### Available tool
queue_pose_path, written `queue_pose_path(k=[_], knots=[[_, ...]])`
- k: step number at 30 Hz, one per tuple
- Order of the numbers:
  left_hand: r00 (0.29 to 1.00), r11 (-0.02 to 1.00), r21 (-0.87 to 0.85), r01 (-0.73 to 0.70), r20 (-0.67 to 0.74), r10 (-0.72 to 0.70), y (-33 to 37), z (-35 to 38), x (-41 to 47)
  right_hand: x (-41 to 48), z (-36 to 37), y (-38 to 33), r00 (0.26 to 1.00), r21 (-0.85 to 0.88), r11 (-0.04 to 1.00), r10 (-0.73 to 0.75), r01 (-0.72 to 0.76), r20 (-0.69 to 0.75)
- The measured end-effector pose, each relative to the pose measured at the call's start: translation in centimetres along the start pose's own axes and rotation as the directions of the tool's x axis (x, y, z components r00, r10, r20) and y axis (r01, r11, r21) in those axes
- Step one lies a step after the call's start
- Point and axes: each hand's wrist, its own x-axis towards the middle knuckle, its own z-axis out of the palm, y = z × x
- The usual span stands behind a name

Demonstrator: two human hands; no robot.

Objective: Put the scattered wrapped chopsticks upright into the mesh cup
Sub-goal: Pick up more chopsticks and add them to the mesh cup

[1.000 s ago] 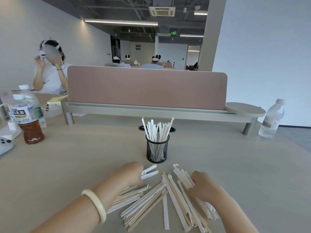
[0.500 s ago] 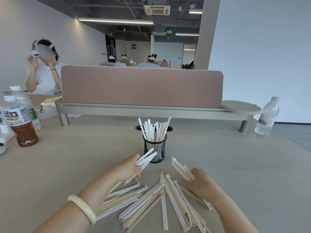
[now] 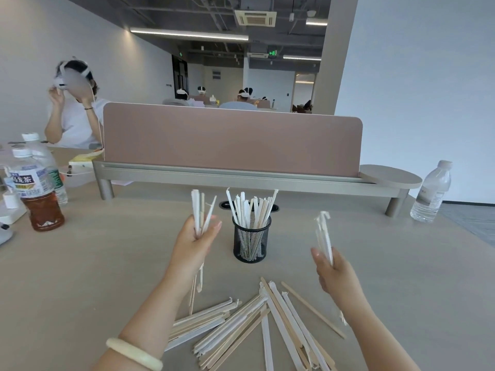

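Observation:
A black mesh cup (image 3: 251, 243) stands on the table's middle with several wrapped chopsticks (image 3: 249, 210) upright in it. My left hand (image 3: 194, 243) is raised just left of the cup, shut on a small upright bundle of wrapped chopsticks (image 3: 200, 210). My right hand (image 3: 336, 274) is lifted to the right of the cup and grips a few wrapped chopsticks (image 3: 324, 236), also upright. A scattered pile of wrapped chopsticks (image 3: 257, 322) lies flat on the table between my forearms, near the front edge.
A pink divider panel (image 3: 230, 140) on a grey rail crosses the table behind the cup. A tea bottle (image 3: 37, 194) and another bottle stand at the left, a water bottle (image 3: 431, 191) at the right. A person in white (image 3: 75, 113) sits beyond the left side.
Both hands have lifted off the table with their bundles of chopsticks and turned them from slanted to upright. The left hand has risen beside the cup.

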Motion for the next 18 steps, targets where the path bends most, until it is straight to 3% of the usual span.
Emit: queue_pose_path(k=[3, 6, 12, 18], knots=[[0.994, 0.990, -0.138, -0.037, -0.112, 0.021, -0.3, -0.2, -0.3, -0.5, -0.1, -0.9, 0.998, 0.316, 0.948, -0.017, 0.036, -0.061], [0.989, 0.975, -0.220, -0.038, -0.145, 0.006, -0.2, -0.1, -0.6, -0.6, 0.2, -1.5, 0.992, 0.463, 0.883, -0.022, 0.078, -0.127], [0.991, 0.989, -0.149, 0.027, -0.128, -0.046, -1.0, 0.0, -0.8, -0.3, 2.8, -1.2, 0.993, 0.484, 0.872, -0.026, 0.080, -0.117], [0.984, 0.985, -0.046, 0.167, -0.051, -0.169, -2.7, 0.5, -1.7, -0.5, 4.0, 0.5, 0.998, 0.290, 0.955, -0.051, 0.059, -0.036]])
